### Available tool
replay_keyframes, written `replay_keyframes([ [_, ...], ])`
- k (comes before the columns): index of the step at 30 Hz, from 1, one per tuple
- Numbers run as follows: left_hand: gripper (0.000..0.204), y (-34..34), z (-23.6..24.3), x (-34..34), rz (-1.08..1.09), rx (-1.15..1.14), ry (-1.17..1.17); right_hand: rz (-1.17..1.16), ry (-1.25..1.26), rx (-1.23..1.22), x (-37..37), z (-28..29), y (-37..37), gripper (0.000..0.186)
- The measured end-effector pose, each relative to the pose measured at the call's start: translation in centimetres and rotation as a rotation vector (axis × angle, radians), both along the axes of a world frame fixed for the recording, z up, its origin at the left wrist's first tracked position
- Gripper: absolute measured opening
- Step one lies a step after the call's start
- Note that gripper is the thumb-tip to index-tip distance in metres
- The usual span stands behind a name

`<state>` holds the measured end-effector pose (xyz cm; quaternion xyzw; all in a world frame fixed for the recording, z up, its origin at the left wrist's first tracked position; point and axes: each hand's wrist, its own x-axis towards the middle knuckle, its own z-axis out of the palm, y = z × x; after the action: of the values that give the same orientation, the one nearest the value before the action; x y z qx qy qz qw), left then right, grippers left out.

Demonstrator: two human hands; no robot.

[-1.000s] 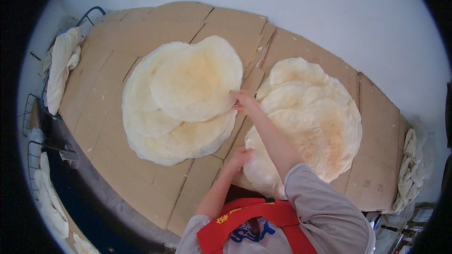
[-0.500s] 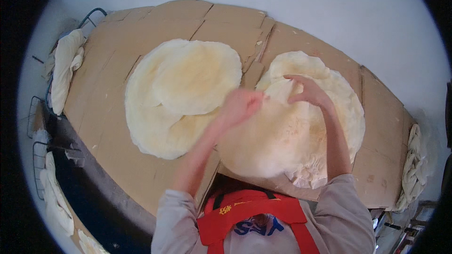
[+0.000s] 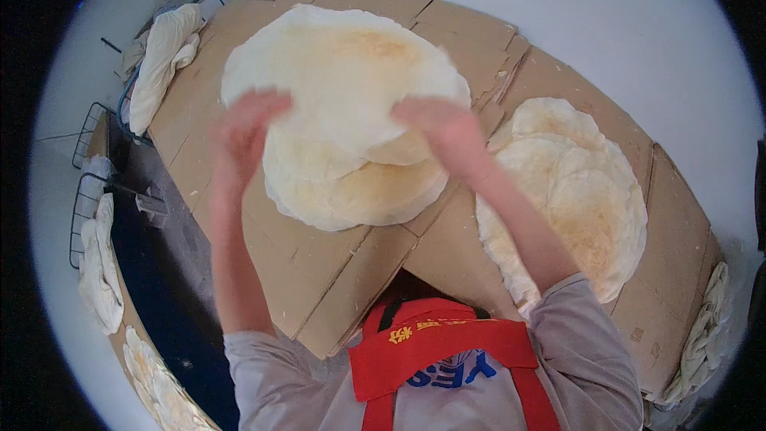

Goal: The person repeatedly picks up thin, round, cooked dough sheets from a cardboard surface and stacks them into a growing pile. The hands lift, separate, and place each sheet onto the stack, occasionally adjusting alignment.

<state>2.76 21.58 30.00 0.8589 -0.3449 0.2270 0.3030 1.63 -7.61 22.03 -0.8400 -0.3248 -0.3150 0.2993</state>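
A large round flatbread [image 3: 343, 64], pale with browned patches, is stretched between my two hands above the left pile. My left hand [image 3: 247, 128] grips its near left edge, and my right hand [image 3: 447, 132] grips the near right edge. Both hands are blurred by motion, with fingers closed inward. Below lies the left pile of flatbreads [image 3: 359, 199], partly covered by the held one. Past my right forearm, the right pile of flatbreads [image 3: 590, 207] shows overlapping rounds with wavy edges and a brown-spotted top.
Flattened cardboard [image 3: 275, 251] covers the table, with seams and crumbs. Bundled white cloths [image 3: 163, 68] lie at the far left, and another cloth [image 3: 702, 335] at the right edge. More flatbreads [image 3: 155, 383] lie at the lower left. A white wall [image 3: 574, 8] stands behind.
Both hands have moved left and away from me, from the right pile to over the left pile, carrying a flatbread. The view has also shifted, and a browned round now shows on the right pile.
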Motion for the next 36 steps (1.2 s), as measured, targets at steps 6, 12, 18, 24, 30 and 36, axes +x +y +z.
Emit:
replay_keyframes([
  [6,0.059,5.1,-7.0,-4.0,0.410,0.398,0.433,-0.044,0.361,0.050,-3.9,-5.2,-2.0,0.032],
  [12,0.065,-4.9,-12.4,-1.1,0.197,0.380,0.374,-0.516,0.603,0.102,-11.6,-4.3,-13.3,0.028],
  [18,0.081,-6.8,-22.6,-3.0,0.313,0.797,0.493,-0.888,1.016,0.101,-26.4,-9.5,-22.5,0.027],
  [24,0.070,-7.8,-19.9,-3.0,0.286,0.842,0.505,-0.986,0.684,0.065,-26.6,-14.9,-23.6,0.060],
  [30,0.042,-9.0,-16.5,-5.3,0.160,0.438,0.438,-0.994,0.771,-0.267,-23.7,-16.8,-18.4,0.070],
  [36,0.032,-10.6,-16.2,-10.0,0.109,0.280,0.638,-1.065,0.789,-0.526,-26.2,-16.8,-16.4,0.054],
])
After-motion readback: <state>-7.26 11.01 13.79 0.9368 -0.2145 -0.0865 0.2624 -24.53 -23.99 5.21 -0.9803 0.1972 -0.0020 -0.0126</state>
